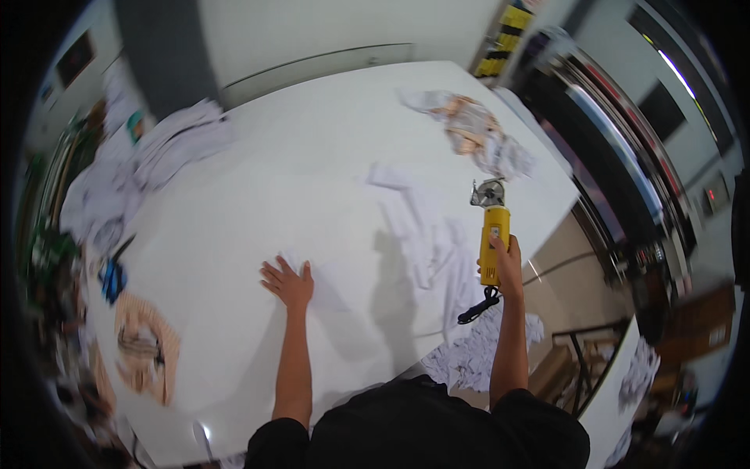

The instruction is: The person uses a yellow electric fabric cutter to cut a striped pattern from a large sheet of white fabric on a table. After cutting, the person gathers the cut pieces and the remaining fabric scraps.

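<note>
Yellow cutter (495, 223), one, in right of two hands (511, 270)

The worn top (422, 430) is black — its sleeves (539, 426) are short — and both forearms (293, 371) and fingers (284, 266) are bare.

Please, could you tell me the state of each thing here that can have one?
Yellow cutter: held; running or not, unclear
Right hand: closed around cutter
Left hand: open, fingers spread
Black cord: bundled
Middle white cloth: rumpled
Far patterned cloth: crumpled
Scissors: lying, blades unclear
</note>
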Tool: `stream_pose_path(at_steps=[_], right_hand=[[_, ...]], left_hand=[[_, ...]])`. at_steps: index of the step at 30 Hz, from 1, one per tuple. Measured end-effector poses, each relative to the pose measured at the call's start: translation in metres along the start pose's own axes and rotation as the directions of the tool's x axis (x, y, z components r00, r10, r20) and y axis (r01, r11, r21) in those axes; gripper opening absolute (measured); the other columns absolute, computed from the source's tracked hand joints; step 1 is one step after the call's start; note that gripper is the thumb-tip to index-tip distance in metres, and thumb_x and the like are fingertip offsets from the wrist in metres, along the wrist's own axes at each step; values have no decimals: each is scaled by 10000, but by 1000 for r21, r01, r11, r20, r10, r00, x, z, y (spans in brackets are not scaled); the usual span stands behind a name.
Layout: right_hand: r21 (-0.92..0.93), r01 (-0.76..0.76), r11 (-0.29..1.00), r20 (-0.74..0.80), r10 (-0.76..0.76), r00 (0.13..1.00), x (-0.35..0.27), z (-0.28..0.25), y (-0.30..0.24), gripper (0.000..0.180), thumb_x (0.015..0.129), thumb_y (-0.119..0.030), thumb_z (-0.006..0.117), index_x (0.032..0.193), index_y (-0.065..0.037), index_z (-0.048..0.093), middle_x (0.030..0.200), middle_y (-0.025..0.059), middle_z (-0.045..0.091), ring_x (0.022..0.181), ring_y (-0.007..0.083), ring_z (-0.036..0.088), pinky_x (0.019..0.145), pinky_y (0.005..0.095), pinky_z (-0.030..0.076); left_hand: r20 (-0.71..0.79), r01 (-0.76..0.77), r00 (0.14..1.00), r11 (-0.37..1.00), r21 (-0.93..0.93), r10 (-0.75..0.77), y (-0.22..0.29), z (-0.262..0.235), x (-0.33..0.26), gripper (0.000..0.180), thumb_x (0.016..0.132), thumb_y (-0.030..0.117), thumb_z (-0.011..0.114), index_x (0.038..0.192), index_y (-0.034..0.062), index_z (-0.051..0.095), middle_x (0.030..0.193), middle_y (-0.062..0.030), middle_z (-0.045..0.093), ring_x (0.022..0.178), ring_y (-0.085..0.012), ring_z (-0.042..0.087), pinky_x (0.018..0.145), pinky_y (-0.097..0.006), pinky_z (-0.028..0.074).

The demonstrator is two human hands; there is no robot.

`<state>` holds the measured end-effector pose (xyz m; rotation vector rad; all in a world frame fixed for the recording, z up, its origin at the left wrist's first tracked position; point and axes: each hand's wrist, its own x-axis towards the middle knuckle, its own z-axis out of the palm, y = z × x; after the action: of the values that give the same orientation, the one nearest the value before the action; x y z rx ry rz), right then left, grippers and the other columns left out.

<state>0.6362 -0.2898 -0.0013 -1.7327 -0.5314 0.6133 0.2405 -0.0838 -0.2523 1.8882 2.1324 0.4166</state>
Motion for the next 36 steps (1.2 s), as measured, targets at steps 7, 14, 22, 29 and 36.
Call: stream_pose_path(at_steps=[7, 14, 22, 29, 36], right_hand=[[0, -85, 996, -220, 83, 972, 86, -125, 52, 461, 967, -339, 667, 1207, 9, 482, 889, 133, 612, 598, 231, 672, 461, 371, 573], [17, -199, 980, -268, 196, 943, 187, -187, 111, 500, 948, -323, 678, 1218, 39, 464, 932, 149, 620, 626, 232, 675, 467, 379, 576], [145, -266, 953, -213, 293, 932, 285, -189, 210, 423, 970, -318, 655, 1175, 1, 467, 903, 163, 607, 583, 274, 664, 466, 403, 569], [-511, -319, 798, -227, 233, 946, 312, -201, 208, 457, 957, -399, 653, 1057, 42, 588, 886, 214, 682, 800, 333, 732, 699, 476, 598], [-729, 111, 675, -174, -339, 925, 412, -123, 80, 370, 910, -331, 751, 992, 23, 680, 959, 214, 704, 882, 411, 694, 756, 481, 559]], left_hand=[[182, -517, 823, 843, -151, 537, 266, 79, -30, 963, 967, 673, 507, 1600, -24, 303, 1662, -351, 153, 1564, -501, 76, 1243, -643, 37], [330, -807, -29, 173, -565, 944, 382, 121, -171, 568, 1022, 422, 571, 1423, 22, 534, 1476, -277, 508, 1450, -491, 360, 1181, -671, 237], [379, -386, 531, 614, -688, 758, 335, 73, -119, 648, 922, 355, 767, 1442, 27, 558, 1478, -214, 560, 1392, -381, 502, 1173, -453, 386], [228, -289, 933, 957, 11, 279, 177, 30, -109, 772, 913, 430, 732, 1513, 15, 478, 1664, -312, 197, 1543, -520, 141, 1197, -717, 68], [-50, -338, 937, 934, 118, 345, 184, -45, -217, 362, 1005, 255, 673, 1294, 37, 656, 1374, -238, 606, 1165, -397, 618, 1021, -462, 491]])
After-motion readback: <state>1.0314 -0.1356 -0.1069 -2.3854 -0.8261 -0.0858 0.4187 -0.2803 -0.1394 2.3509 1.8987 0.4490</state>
